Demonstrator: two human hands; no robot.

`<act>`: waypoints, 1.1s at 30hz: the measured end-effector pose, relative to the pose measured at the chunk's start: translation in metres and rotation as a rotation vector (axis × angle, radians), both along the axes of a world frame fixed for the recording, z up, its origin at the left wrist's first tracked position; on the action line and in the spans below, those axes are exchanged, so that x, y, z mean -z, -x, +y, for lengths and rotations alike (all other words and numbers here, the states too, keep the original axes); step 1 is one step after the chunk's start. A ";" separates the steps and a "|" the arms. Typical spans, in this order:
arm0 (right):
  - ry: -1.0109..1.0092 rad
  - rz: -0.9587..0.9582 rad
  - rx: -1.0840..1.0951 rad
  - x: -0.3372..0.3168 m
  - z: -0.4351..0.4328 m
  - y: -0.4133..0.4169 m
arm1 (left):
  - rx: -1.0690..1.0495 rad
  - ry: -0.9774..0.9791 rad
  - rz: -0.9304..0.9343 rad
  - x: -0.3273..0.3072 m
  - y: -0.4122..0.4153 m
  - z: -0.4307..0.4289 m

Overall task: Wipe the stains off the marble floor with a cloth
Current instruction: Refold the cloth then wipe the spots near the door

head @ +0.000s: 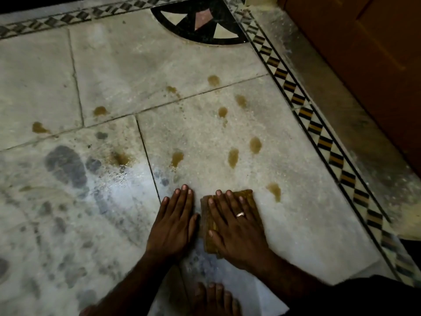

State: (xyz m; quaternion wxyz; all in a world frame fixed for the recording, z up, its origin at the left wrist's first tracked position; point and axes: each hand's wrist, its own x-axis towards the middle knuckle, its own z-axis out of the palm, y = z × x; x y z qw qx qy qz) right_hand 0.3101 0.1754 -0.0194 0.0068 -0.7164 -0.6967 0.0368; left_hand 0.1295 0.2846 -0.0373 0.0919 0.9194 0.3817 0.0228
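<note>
A folded brown cloth (247, 195) lies flat on the white marble floor (205, 137). My right hand (237, 224), with a ring on one finger, presses down on the cloth with fingers spread. My left hand (175, 222) rests flat on the bare floor just left of the cloth, holding nothing. Several brown stains dot the marble ahead: the nearest stain (274, 190) is just right of the cloth, and others such as a stain (233, 157) and a stain (177, 158) lie farther forward.
A checkered inlay border (319, 133) runs diagonally along the right, with a wooden door (364, 53) beyond it. A dark semicircular inlay (200, 23) sits at the top. Wet grey footprints (66, 165) mark the left tiles. My bare foot (214, 297) is below the hands.
</note>
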 end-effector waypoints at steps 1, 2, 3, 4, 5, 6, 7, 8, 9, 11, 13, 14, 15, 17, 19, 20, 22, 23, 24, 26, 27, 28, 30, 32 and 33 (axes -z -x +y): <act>-0.017 -0.007 -0.032 0.000 0.004 -0.003 | 0.001 -0.007 0.000 0.001 0.001 -0.002; -0.031 -0.016 -0.063 0.001 0.011 -0.007 | -0.001 -0.017 -0.010 0.002 0.001 -0.003; -0.044 -0.023 -0.082 0.002 0.021 -0.012 | -0.003 -0.033 -0.018 0.003 0.001 -0.004; -0.053 -0.025 -0.084 0.005 0.030 -0.019 | -0.006 -0.041 -0.020 0.004 0.000 -0.005; -0.060 -0.026 -0.072 0.007 0.039 -0.027 | -0.012 -0.040 -0.019 0.004 0.000 -0.005; -0.062 -0.028 -0.048 0.008 0.046 -0.035 | -0.020 -0.033 -0.017 0.004 0.001 -0.005; -0.058 -0.038 -0.008 0.009 0.049 -0.046 | -0.027 -0.024 -0.020 0.005 0.000 -0.004; -0.052 -0.048 0.038 0.009 0.050 -0.057 | -0.034 -0.016 -0.022 0.005 0.001 -0.004; -0.040 -0.065 0.093 0.009 0.047 -0.069 | -0.040 -0.007 -0.025 0.006 0.000 -0.003; -0.009 -0.107 0.219 0.008 0.029 -0.093 | -0.048 0.003 -0.028 0.007 0.001 -0.004; 0.008 -0.146 0.351 0.006 -0.002 -0.106 | -0.049 -0.004 -0.029 0.008 0.002 -0.004; 0.007 -0.165 0.401 0.005 -0.020 -0.106 | -0.050 -0.005 -0.032 0.008 0.002 -0.004; -0.005 -0.182 0.425 0.004 -0.038 -0.100 | -0.052 -0.004 -0.036 0.008 0.002 -0.004; -0.039 -0.194 0.397 0.003 -0.069 -0.072 | -0.057 -0.002 -0.047 0.008 0.001 -0.005; -0.014 -0.133 0.304 0.000 -0.075 -0.034 | -0.062 -0.007 -0.055 0.009 0.001 -0.006; 0.015 -0.089 0.238 -0.001 -0.068 -0.016 | -0.064 -0.013 -0.058 0.009 0.001 -0.005; 0.049 -0.032 0.094 -0.001 -0.041 0.007 | -0.051 -0.035 -0.063 0.010 0.001 -0.005; 0.042 -0.015 0.038 0.001 -0.023 0.010 | -0.040 -0.050 -0.065 0.010 0.002 -0.006; 0.026 -0.001 -0.004 0.002 -0.003 0.007 | -0.036 -0.066 -0.065 0.011 0.002 -0.006; -0.015 -0.002 -0.056 0.004 0.036 -0.006 | -0.086 -0.083 -0.063 0.010 0.002 -0.007; -0.033 -0.009 -0.074 0.006 0.055 -0.016 | -0.134 -0.082 -0.058 0.009 0.002 -0.006; -0.042 -0.019 -0.083 0.007 0.070 -0.027 | -0.173 -0.072 -0.055 0.008 0.002 -0.007; -0.054 -0.040 -0.079 0.009 0.098 -0.049 | -0.199 -0.057 -0.055 0.007 0.002 -0.008; -0.054 -0.056 -0.055 0.009 0.118 -0.073 | -0.193 -0.047 -0.050 0.007 0.002 -0.008; -0.048 -0.065 -0.025 0.009 0.123 -0.087 | -0.192 -0.039 -0.047 0.007 0.002 -0.007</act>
